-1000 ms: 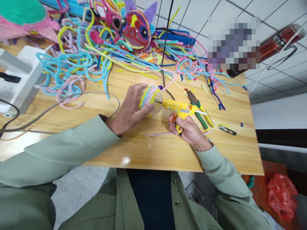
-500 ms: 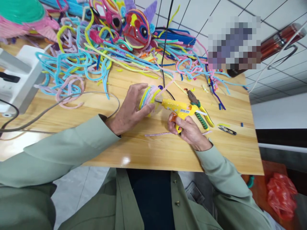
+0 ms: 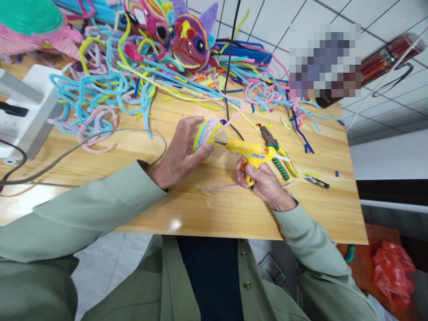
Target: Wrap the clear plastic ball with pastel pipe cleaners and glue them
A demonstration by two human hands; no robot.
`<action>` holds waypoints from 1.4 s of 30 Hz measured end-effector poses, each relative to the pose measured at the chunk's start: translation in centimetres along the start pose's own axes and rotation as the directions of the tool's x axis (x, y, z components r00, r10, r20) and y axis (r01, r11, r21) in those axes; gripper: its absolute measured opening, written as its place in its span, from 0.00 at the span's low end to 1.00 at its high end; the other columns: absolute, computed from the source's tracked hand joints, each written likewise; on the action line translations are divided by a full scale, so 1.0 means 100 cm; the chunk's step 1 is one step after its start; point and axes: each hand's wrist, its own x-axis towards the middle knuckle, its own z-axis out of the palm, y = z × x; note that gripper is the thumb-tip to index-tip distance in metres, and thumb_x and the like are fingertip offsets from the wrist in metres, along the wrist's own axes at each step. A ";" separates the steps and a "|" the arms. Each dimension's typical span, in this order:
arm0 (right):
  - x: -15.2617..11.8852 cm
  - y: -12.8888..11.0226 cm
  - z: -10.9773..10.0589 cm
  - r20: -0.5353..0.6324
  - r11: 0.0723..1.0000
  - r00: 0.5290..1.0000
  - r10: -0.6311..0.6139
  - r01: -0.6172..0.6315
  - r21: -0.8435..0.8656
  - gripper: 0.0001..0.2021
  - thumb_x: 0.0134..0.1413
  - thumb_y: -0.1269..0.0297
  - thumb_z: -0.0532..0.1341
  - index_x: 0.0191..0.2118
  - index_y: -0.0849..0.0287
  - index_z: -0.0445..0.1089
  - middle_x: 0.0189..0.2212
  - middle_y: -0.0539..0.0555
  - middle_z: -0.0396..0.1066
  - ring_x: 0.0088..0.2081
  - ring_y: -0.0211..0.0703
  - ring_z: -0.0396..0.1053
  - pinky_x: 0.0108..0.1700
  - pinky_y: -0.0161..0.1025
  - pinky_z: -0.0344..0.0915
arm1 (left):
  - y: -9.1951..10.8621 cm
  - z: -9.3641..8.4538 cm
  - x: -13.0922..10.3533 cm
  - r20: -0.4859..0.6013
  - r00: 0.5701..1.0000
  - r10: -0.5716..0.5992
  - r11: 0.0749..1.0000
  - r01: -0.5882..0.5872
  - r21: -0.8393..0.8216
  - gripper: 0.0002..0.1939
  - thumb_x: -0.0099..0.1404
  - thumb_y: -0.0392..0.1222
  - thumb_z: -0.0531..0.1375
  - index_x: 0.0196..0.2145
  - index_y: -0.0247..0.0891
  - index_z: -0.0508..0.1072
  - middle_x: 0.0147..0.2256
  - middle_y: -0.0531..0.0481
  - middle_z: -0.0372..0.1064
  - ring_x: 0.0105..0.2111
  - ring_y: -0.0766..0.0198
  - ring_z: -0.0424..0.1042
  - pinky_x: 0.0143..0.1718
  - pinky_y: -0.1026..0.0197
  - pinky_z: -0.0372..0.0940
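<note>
My left hand (image 3: 182,151) is wrapped round a rounded piece (image 3: 207,133) covered with yellow, blue, lilac and pink fuzzy strips. A pink strip sticks up from its right side. In my right hand (image 3: 262,180) is a yellow glue gun (image 3: 250,149), its metal nozzle pointing left and meeting the piece near my left thumb. The fingers of my right hand are closed round the handle, by the orange trigger. A white glue stick shows at the gun's rear.
Pliers (image 3: 277,154) and small snips (image 3: 316,181) lie right of the gun. Tangled fuzzy strips (image 3: 96,89) and a decorated mask-like figure (image 3: 190,42) fill the back. A white power strip (image 3: 33,111) stands left; a black cable (image 3: 229,71) hangs behind the piece.
The strip-covered piece and my left hand have shifted very slightly left. The glue gun stays almost in the same place, its nozzle still at the piece.
</note>
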 end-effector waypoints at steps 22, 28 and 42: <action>0.002 0.002 0.004 -0.036 0.999 0.999 0.020 -0.022 -0.048 0.21 0.64 0.42 0.75 0.41 0.57 0.78 0.28 0.48 0.76 0.22 0.34 0.63 0.28 0.38 0.57 | 0.002 0.001 -0.001 -0.005 1.000 -0.019 1.000 0.019 -0.005 0.33 0.79 0.65 0.60 0.71 0.48 0.61 0.67 0.40 0.66 0.70 0.43 0.67 0.75 0.38 0.65; 0.002 0.001 0.004 -0.048 0.998 0.998 0.032 -0.034 -0.053 0.23 0.62 0.40 0.75 0.40 0.57 0.78 0.27 0.48 0.75 0.22 0.35 0.62 0.27 0.38 0.57 | 0.003 0.000 -0.001 -0.001 0.999 -0.048 0.998 0.048 -0.036 0.32 0.79 0.65 0.60 0.71 0.48 0.61 0.67 0.39 0.66 0.69 0.43 0.68 0.75 0.38 0.66; -0.026 -0.050 -0.022 -0.313 0.985 0.935 -0.165 0.169 -0.013 0.22 0.59 0.41 0.77 0.47 0.51 0.78 0.28 0.47 0.72 0.23 0.38 0.60 0.26 0.40 0.62 | -0.006 -0.001 0.000 -0.010 0.997 -0.079 0.996 0.078 -0.039 0.34 0.78 0.70 0.60 0.69 0.48 0.64 0.66 0.41 0.67 0.68 0.41 0.67 0.74 0.34 0.66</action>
